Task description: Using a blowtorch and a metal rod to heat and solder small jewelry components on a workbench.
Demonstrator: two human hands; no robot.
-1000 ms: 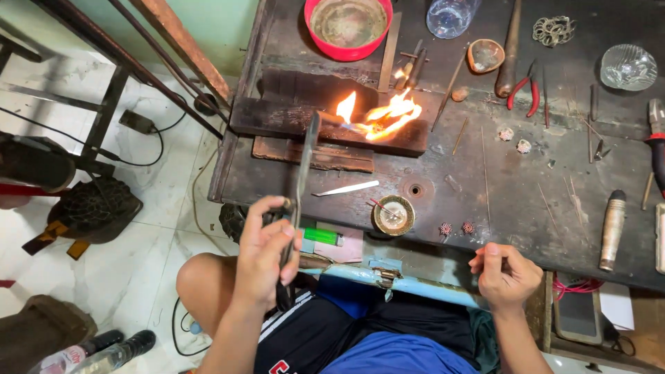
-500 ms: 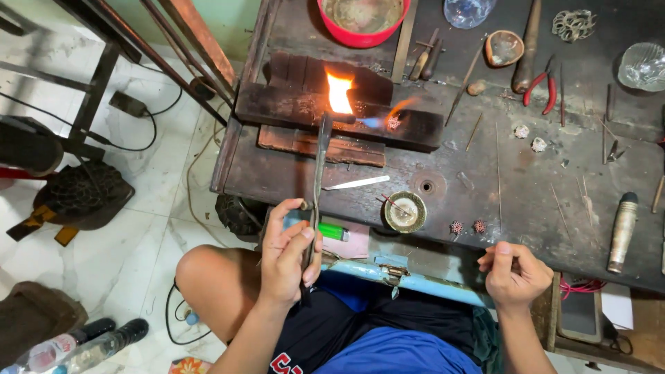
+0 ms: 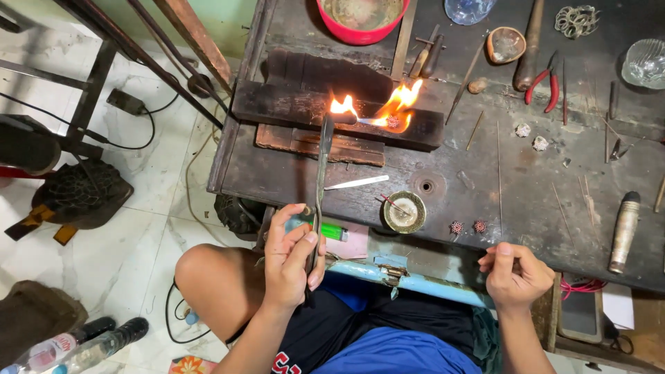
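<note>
Nearest the camera, the left hand (image 3: pixel 289 260) is closed around the lower end of a long torch (image 3: pixel 320 187), thumb and fingers wrapped on its handle above the person's bare knee. The right hand (image 3: pixel 514 273) is curled almost shut at the near edge of the bench (image 3: pixel 277 173), thumb pressed to the fingers; whether it pinches anything is too small to tell. Between the hands runs a blue bar (image 3: pixel 415 282) along the bench front.

Just beyond the left hand lies a green lighter (image 3: pixel 332 232) on a pink pad. To its right sits a small round dish (image 3: pixel 404 212), and near that two tiny red ornaments (image 3: pixel 467 227). A thin white strip (image 3: pixel 359 183) lies beside the torch shaft.

The torch reaches up from the left hand to a charred block (image 3: pixel 291 107), where its tip meets an orange flame (image 3: pixel 377 107) that plays over a small round piece (image 3: pixel 393 122) on the block's top.

Further right on the bench lie two pale ornaments (image 3: pixel 532 137), a metal cylinder (image 3: pixel 623 232) and red-handled pliers (image 3: pixel 547 86). At the far edge stand a red bowl (image 3: pixel 360 33), a small brown cup (image 3: pixel 506 44) and a glass dish (image 3: pixel 644 62).
</note>
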